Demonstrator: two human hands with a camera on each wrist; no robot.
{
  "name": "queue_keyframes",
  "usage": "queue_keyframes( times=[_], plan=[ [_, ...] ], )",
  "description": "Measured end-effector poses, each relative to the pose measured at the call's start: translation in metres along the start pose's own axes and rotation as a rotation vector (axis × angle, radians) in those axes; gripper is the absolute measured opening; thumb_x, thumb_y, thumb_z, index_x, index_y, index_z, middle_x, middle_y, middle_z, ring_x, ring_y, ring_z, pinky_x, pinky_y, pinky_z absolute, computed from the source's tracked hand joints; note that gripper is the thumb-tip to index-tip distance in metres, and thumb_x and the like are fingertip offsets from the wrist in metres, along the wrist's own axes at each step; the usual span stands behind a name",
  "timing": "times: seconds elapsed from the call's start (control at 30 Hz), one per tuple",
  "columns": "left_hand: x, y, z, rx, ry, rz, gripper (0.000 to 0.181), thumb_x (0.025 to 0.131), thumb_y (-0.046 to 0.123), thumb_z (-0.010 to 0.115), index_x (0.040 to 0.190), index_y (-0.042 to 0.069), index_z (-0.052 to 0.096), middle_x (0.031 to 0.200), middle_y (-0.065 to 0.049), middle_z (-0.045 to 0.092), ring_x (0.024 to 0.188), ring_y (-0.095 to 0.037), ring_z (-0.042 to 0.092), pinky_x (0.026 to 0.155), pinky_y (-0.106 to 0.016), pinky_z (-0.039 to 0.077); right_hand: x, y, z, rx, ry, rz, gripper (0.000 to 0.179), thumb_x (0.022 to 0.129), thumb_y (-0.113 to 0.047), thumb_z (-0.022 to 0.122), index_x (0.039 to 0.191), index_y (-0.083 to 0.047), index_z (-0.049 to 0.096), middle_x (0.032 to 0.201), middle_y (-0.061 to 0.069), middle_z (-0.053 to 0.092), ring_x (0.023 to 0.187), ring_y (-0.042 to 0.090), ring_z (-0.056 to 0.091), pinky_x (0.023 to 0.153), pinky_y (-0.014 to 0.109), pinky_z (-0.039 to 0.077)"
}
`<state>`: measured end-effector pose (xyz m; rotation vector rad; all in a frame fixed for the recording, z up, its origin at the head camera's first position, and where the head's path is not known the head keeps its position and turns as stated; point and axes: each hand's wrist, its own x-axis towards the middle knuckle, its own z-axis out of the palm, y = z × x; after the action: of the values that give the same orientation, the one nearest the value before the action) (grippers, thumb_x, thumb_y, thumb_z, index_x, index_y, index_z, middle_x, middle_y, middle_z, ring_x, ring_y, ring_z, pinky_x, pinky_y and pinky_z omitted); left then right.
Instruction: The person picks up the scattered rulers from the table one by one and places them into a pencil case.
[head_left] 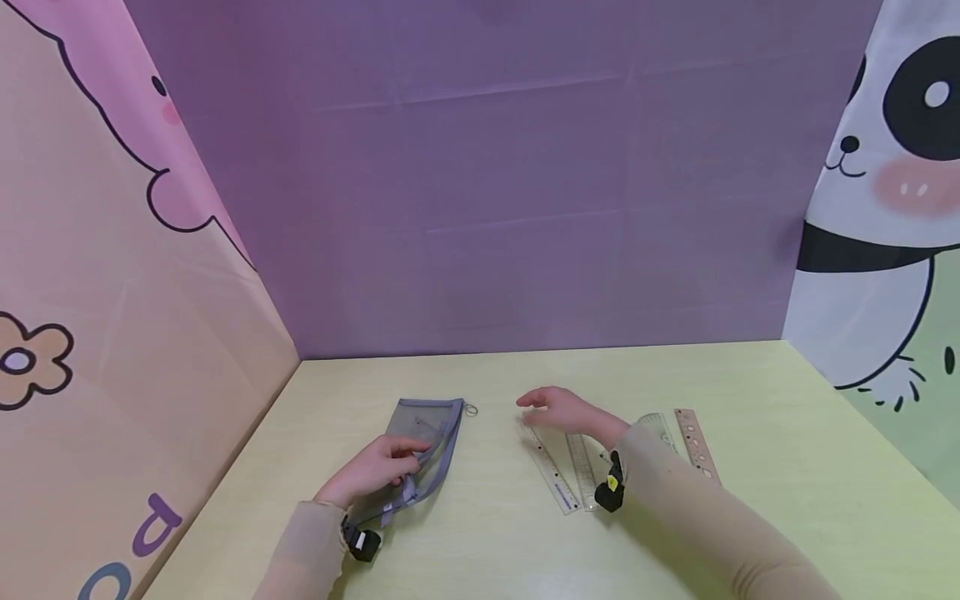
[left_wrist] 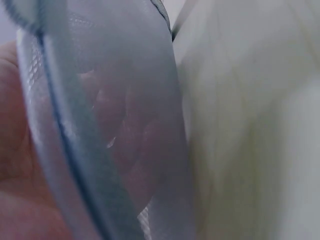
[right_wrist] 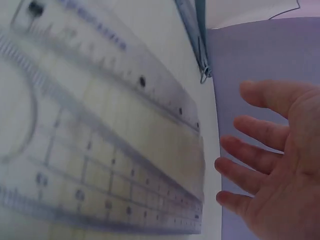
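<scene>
On the left, the left hand (head_left: pixel 375 471) gripped the mesh pouch (head_left: pixel 415 422). Rightward on the bench (head_left: pixel 480 542), the narrow clear ruler (head_left: pixel 553 475) slanted lengthwise, far-left to near-right, its far end by the nearer right hand (head_left: pixel 567 412), fingers spread, holding nothing.

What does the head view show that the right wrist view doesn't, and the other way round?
Only the head view: the left hand at the pouch, the pink ruler, and the panda on the wall.

Only the right wrist view: the palm side of the right hand, and distinct grid lines on the wider clear ruler.

Both: the right hand, the wider clear ruler, the narrower clear ruler, part of the pouch, and the purple backdrop.
</scene>
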<state>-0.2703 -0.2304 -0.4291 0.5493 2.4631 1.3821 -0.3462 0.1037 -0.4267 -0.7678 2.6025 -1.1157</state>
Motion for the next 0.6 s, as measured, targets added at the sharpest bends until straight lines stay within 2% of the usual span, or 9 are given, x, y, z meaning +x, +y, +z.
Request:
queue_keyframes(
  times=[0.13,0.27,0.43,0.6],
  plan=[
    [0.001,0.000,0.001,0.011,0.009,-0.009,0.041,0.088,0.006,0.057,0.126,-0.008,0.059,0.114,-0.016,0.061,0.058,-0.016,0.042,0.056,-0.026,0.040,-0.003,0.002,0.002,-0.130,-0.056,0.012,0.054,0.086,-0.019,0.073,0.134,-0.002,0.055,0.136,0.013,0.053,0.130,0.032,0.044,0.105,0.046,0.035],
    [0.001,-0.001,0.001,0.019,0.016,-0.018,0.040,0.087,0.007,0.058,0.125,-0.007,0.060,0.114,-0.016,0.061,0.058,-0.015,0.043,0.057,-0.026,0.041,-0.004,0.006,0.003,-0.229,-0.128,0.008,0.076,0.076,-0.026,0.082,0.141,-0.005,0.048,0.145,0.014,0.043,0.136,0.032,0.036,0.109,0.046,0.029],
    [0.000,-0.001,0.001,0.010,0.011,-0.005,0.040,0.088,0.006,0.058,0.125,-0.009,0.059,0.111,-0.015,0.061,0.058,-0.014,0.042,0.056,-0.026,0.040,-0.011,0.005,-0.002,-0.315,-0.228,-0.011,0.095,0.067,-0.035,0.088,0.147,-0.012,0.042,0.155,0.017,0.026,0.143,0.036,0.019,0.111,0.056,0.019],
    [-0.001,0.003,0.002,0.028,0.006,-0.003,0.038,0.091,0.004,0.055,0.125,-0.012,0.057,0.108,-0.016,0.061,0.056,-0.013,0.040,0.055,-0.026,0.039,-0.015,0.001,-0.007,-0.363,-0.295,-0.015,0.102,0.064,-0.036,0.089,0.149,-0.015,0.038,0.158,0.015,0.019,0.145,0.034,0.013,0.110,0.059,0.014]
  ],
)
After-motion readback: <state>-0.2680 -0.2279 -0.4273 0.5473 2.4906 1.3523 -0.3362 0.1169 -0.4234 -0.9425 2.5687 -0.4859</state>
